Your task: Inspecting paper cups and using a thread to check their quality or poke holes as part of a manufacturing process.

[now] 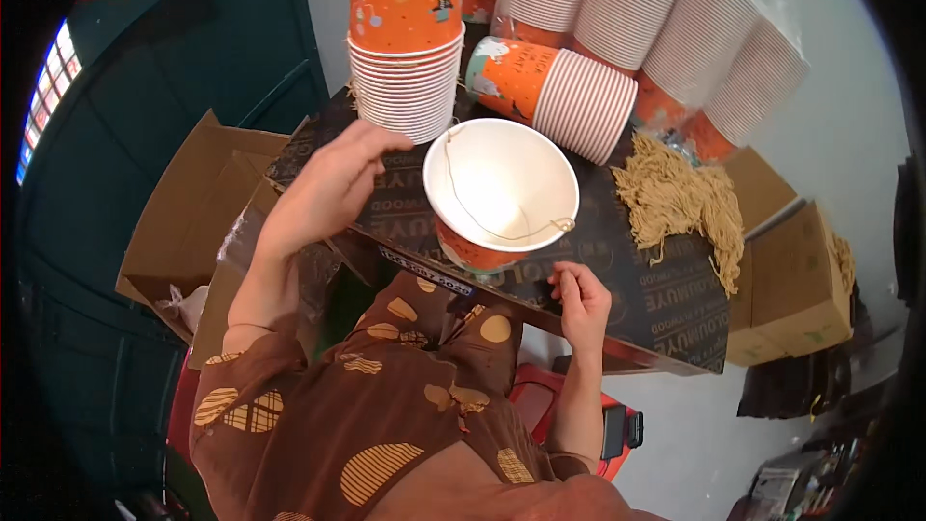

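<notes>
A large paper cup (502, 174) stands upright on the black board, its white inside facing me. A thin tan string (453, 174) runs across its mouth from the back left of the rim to a small knot at the front right. My left hand (338, 178) is left of the cup with fingers stretched out, close to a tall upside-down stack of orange cups (405, 77); nothing shows in it. To the cup's front right, my right hand (583, 307) is closed, thumb against curled fingers. Whatever those fingers may hold is too small to make out.
Another cup stack (564, 96) lies on its side behind the cup. Plastic-wrapped stacks (637, 0) line the back. A heap of tan strings (680, 203) rests at the right of the black board (666, 309). Cardboard boxes (183, 222) stand at the left and right.
</notes>
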{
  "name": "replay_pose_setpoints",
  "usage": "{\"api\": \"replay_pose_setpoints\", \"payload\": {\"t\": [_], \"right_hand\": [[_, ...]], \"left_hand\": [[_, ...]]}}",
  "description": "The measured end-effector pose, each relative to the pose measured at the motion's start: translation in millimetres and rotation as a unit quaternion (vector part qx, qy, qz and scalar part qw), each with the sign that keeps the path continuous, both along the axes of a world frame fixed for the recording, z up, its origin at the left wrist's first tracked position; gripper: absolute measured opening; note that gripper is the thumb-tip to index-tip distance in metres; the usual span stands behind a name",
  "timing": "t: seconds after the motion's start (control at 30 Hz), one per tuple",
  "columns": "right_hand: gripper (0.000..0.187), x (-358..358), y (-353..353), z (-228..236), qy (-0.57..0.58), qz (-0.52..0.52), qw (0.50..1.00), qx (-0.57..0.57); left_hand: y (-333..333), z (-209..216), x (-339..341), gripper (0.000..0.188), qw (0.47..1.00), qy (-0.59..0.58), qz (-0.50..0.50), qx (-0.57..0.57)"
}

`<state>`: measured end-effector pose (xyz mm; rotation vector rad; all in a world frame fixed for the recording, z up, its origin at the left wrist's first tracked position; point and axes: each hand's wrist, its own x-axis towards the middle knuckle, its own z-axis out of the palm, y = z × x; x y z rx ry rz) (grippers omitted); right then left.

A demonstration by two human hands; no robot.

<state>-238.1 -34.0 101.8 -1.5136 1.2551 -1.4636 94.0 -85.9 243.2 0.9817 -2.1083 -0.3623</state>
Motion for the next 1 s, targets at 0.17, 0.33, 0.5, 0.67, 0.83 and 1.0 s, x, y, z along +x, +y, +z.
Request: {"api": "replay_pose_setpoints", "payload": {"t": [0.17, 0.33, 0.5, 0.67, 0.83, 1.0], "right_hand": [[0.016, 2.3, 0.5, 1.7, 0.016, 0.003, 1.0, 0.01], [0.016, 1.0, 0.0, -1.0, 0.006, -0.004, 1.0, 0.015], [0.016, 2.2, 1.9, -1.0, 0.015, -0.023, 1.0, 0.011], [0.016, 3.3, 1.8, -2.0, 0.005, -0.029, 1.0, 0.007], [0.017, -1.3, 3.1, -2.1, -0.005, 0.004, 1.0, 0.01], [0.035, 20.0, 3.1, 13.1, 0.017, 0.018, 0.997, -0.071]], "left_hand": [[9.9, -2.1, 2.5, 0.046, 0.995, -0.082, -0.034, -0.045], [15.3, 0.8, -14.5, 0.023, 0.967, -0.107, -0.122, -0.194], [8.3, -9.5, -27.0, 0.014, 0.952, -0.147, -0.159, -0.216], [2.8, -25.3, -11.4, 0.013, 0.97, -0.081, -0.108, -0.202], [17.1, -59.9, 8.9, 0.013, 0.911, 0.374, -0.135, 0.113], [32.2, -91.1, -13.8, 0.019, 0.698, 0.565, -0.213, 0.385]]}}
